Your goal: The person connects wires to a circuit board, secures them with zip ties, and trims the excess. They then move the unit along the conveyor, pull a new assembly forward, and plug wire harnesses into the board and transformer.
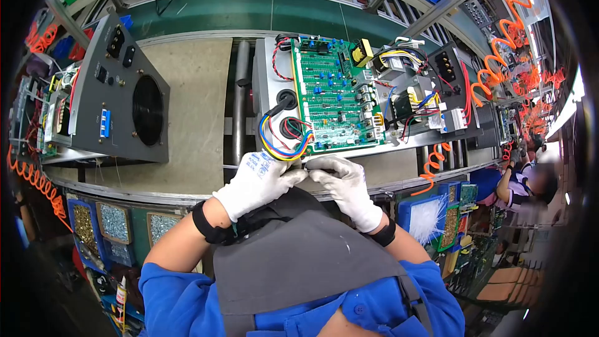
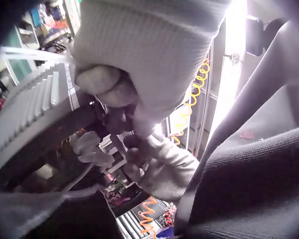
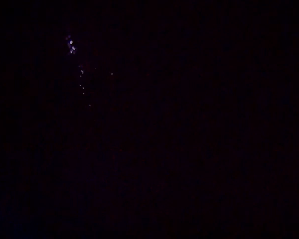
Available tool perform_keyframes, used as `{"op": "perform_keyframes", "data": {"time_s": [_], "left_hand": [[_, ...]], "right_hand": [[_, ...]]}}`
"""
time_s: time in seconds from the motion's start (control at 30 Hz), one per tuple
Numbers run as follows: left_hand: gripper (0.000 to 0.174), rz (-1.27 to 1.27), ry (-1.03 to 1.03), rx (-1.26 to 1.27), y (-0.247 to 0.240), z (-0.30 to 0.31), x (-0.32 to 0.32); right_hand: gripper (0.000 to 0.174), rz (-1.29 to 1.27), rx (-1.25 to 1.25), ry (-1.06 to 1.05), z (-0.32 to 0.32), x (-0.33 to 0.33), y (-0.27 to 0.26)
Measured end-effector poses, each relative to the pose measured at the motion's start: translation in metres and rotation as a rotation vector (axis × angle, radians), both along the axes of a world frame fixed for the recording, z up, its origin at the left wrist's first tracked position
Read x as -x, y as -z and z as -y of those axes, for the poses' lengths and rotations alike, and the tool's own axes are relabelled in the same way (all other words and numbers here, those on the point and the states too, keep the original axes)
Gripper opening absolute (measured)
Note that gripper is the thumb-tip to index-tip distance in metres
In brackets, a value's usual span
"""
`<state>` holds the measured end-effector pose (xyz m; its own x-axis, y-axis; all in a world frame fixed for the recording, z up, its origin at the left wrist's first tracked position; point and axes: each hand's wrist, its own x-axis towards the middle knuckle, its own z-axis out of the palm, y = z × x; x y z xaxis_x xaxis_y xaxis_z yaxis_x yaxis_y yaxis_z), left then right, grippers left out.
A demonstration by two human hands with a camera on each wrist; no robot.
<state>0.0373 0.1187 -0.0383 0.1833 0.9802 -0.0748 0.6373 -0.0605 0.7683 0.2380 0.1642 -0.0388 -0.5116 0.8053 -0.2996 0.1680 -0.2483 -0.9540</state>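
Both hands wear white gloves and meet at the near edge of an open chassis [image 1: 268, 81]. The left hand [image 1: 259, 178] has its fingers curled at the bottom of a loop of blue, yellow and red wires [image 1: 269, 140]. The right hand [image 1: 343, 187] brings bent fingers and thumb together beside the left fingertips, pinching something small whose kind I cannot tell. A green circuit board [image 1: 334, 97] lies on the chassis just beyond the hands. In the left wrist view the other glove [image 2: 164, 164] shows with curled fingers. The right wrist view is almost black.
A dark-grey panel with a round fan grille [image 1: 150, 109] stands to the left. A transformer [image 1: 402, 105] and more wiring lie right of the board. Trays of small parts [image 1: 114, 221] and a bin of thin white strips [image 1: 427, 219] flank the person. Orange coiled hoses [image 1: 496, 65] hang at right.
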Motion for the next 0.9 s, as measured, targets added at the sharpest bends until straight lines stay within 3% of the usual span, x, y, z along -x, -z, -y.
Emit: {"op": "perform_keyframes", "data": {"time_s": [0.03,0.1,0.17,0.23,0.3,0.37,0.43,0.5,0.57,0.6,0.67,0.7,0.77,0.87,0.9], "left_hand": [[0.023,0.004,-0.007,-0.002,0.0,0.0,-0.001],[0.027,-0.033,-0.035,0.03,-0.001,-0.001,0.0],[0.024,0.011,-0.061,-0.081,0.009,-0.002,0.001],[0.023,0.051,-0.081,-0.192,0.013,-0.006,0.004],[0.023,0.103,-0.185,0.049,0.005,-0.015,0.009],[0.022,0.069,-0.178,0.019,0.004,-0.014,0.009],[0.022,-0.001,-0.172,-0.034,0.005,-0.014,0.01],[0.019,-0.072,-0.15,-0.134,0.011,-0.007,0.015],[0.019,-0.194,-0.036,-0.348,0.008,0.002,0.016],[0.028,-0.281,0.098,-0.348,0.006,0.005,0.016],[0.035,-0.311,0.211,-0.476,0.006,0.01,0.01],[0.036,-0.394,0.273,-0.469,0.001,0.01,0.009],[0.027,-0.459,0.323,-0.438,-0.007,0.006,0.006],[0.008,-0.521,0.319,-0.347,-0.008,-0.005,-0.006],[0.008,-0.415,0.252,-0.639,0.006,-0.01,-0.012]], "right_hand": [[0.017,0.154,-0.21,-0.023,0.0,0.0,0.0],[0.011,0.173,-0.199,-0.015,-0.001,0.002,-0.008],[0.007,0.338,-0.383,-0.261,-0.005,0.001,-0.016],[0.009,0.249,-0.441,-0.318,-0.008,0.0,-0.015],[0.01,0.126,-0.507,-0.57,-0.006,0.004,-0.014],[0.01,0.145,-0.494,-0.608,-0.011,0.008,-0.016],[0.01,-0.019,-0.503,-0.8,-0.022,0.013,-0.028],[0.017,0.039,-0.654,-0.786,-0.038,0.017,-0.059],[0.023,0.098,-1.022,-0.704,-0.064,0.02,-0.06],[0.023,0.097,-1.024,-0.691,-0.063,0.021,-0.061],[0.03,0.313,-1.352,-0.742,-0.06,0.025,-0.062],[0.03,0.311,-1.354,-0.727,-0.058,0.026,-0.06],[0.034,0.576,-1.427,-0.727,-0.053,0.024,-0.057],[0.025,0.562,-1.413,-0.685,-0.05,0.024,-0.052],[0.024,0.587,-1.397,-0.704,-0.051,0.023,-0.05]]}}
